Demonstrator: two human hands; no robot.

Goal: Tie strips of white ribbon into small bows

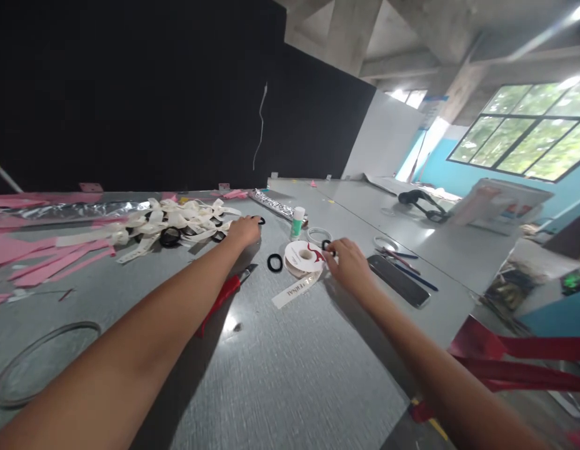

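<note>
My left hand (245, 231) is stretched over the table at the right end of the ribbon pile. Its fingers are closed on a black hair tie (260, 220). My right hand (350, 264) pinches another black hair tie (327, 245) beside the ribbon spool (294, 251). A cream printed ribbon (292, 291) trails from that spool toward me. One loose black hair tie (274, 263) lies flat just left of the spool. Behind stands a green and white glue stick (297, 223), with a clear tape roll (319, 235) next to it.
Cream ribbons (189, 219) are heaped at the left with black hair ties, near pink strips (65, 259). A red-handled cutting tool (222, 297) lies below my left forearm. A phone (399, 281) and pens (414, 272) lie right. A wire ring (41, 334) sits front left.
</note>
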